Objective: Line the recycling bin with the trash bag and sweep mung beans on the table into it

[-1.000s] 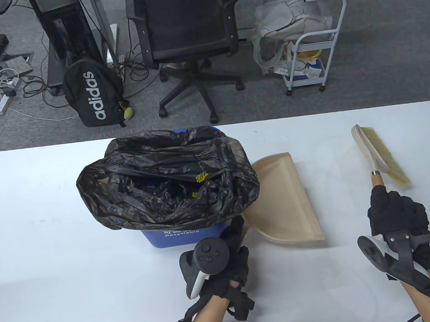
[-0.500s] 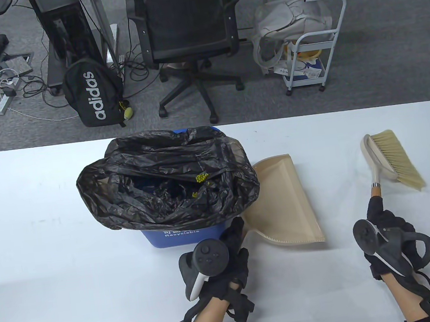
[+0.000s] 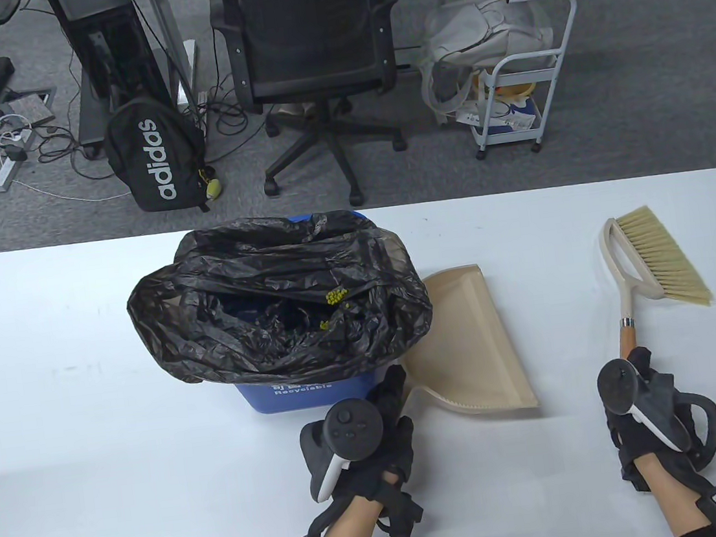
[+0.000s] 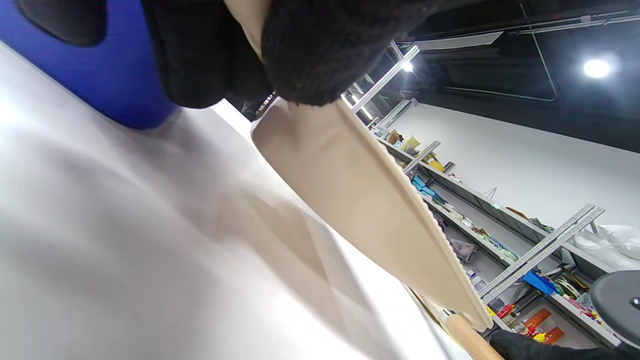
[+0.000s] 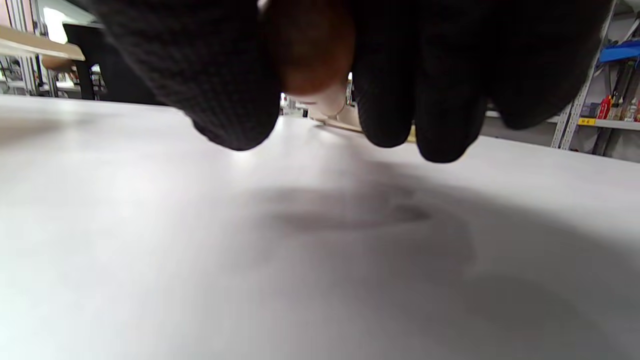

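The blue recycling bin (image 3: 285, 396) stands mid-table, lined with a crumpled black trash bag (image 3: 257, 346). Yellow-green mung beans (image 3: 335, 296) lie inside the bag. A beige dustpan (image 3: 472, 346) sits tilted just right of the bin, and my left hand (image 3: 385, 409) grips its handle at the bin's front right corner. The left wrist view shows those fingers (image 4: 300, 50) curled round the dustpan (image 4: 360, 200). A brush (image 3: 657, 258) lies on the table at the right, bristles facing right. My right hand (image 3: 639, 403) holds the end of its wooden handle (image 5: 312, 55).
The white table (image 3: 96, 477) reaches to the far edge, where an office chair (image 3: 310, 39), a black backpack (image 3: 155, 156) and a white trolley (image 3: 519, 92) stand on the floor. No loose beans show on the tabletop.
My right hand lowered the brush, turning its bristles to the right, and drew back toward the near edge along the handle. My left hand and the dustpan barely moved.
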A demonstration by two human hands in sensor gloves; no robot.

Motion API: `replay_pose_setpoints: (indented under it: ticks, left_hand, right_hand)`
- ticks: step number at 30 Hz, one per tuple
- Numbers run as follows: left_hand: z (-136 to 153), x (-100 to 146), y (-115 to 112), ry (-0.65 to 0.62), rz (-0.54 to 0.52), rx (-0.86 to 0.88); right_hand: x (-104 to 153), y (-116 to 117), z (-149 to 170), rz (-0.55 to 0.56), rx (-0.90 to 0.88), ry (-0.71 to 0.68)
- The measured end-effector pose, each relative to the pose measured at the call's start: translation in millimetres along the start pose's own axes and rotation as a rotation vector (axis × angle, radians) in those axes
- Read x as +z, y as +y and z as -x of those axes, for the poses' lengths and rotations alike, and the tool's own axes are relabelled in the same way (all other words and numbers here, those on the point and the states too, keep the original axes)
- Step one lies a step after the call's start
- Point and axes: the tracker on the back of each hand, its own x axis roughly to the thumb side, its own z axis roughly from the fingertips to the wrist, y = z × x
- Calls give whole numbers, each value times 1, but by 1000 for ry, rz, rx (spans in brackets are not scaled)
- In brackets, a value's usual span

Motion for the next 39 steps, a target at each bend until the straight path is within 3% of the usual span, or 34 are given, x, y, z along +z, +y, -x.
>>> replay_pose_setpoints:
  ticks: [8,21,35,39]
  left_hand:
    - [0,1,0,11,4,-5]
    - [-1,1,-1,22,11,-6]
    - [-16,1,-15,31,39,-45]
    - [-27,-5,-23,35,32,-70]
  right_hand:
    - [-4,13,-4,-105,23,10]
    - [-4,14,-8,-84,63,-9]
    - [25,-38,-19,200,-96,-174]
    - [32,-47,-14,235,-161,-209]
